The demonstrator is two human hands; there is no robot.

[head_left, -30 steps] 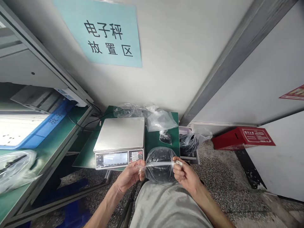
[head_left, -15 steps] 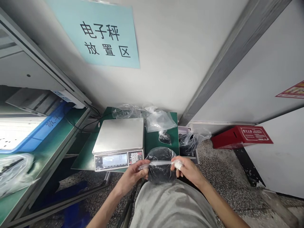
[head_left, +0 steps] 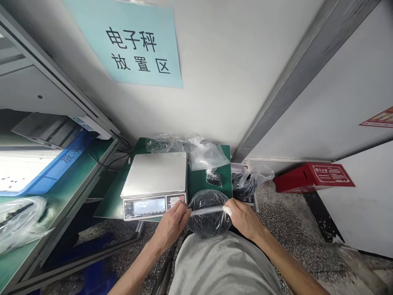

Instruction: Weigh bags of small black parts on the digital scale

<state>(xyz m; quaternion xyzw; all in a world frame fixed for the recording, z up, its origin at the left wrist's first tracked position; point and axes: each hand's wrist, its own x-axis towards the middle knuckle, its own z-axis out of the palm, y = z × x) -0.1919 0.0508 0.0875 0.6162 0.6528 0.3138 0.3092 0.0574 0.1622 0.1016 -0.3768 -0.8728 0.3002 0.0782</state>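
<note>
A clear plastic bag (head_left: 209, 224) filled with something black rests against the lap, at the table's front edge. Its gathered top forms a taut pale strip across the bag. My left hand (head_left: 175, 217) is closed on the left end of that strip, beside the scale's keypad. At the right end, my right hand (head_left: 242, 215) is closed too, with a white wrapping on one finger. The electronic scale (head_left: 155, 174) has a bare metal pan and a lit display. Behind the bag lies a small clear bag (head_left: 214, 178) with dark contents.
Crumpled clear bags (head_left: 207, 155) lie along the back of the green table (head_left: 196, 180). Right of it stands a bin (head_left: 245, 182) holding bagged black items. Farther right is a red box (head_left: 313, 177). On the left bench are a blue tray (head_left: 52, 174) and another plastic bag (head_left: 21, 221).
Both hands have turned over, their backs now upward, and the fingers are closed tighter on the ends of the strip. The strip is pulled straighter. The view has shifted slightly.
</note>
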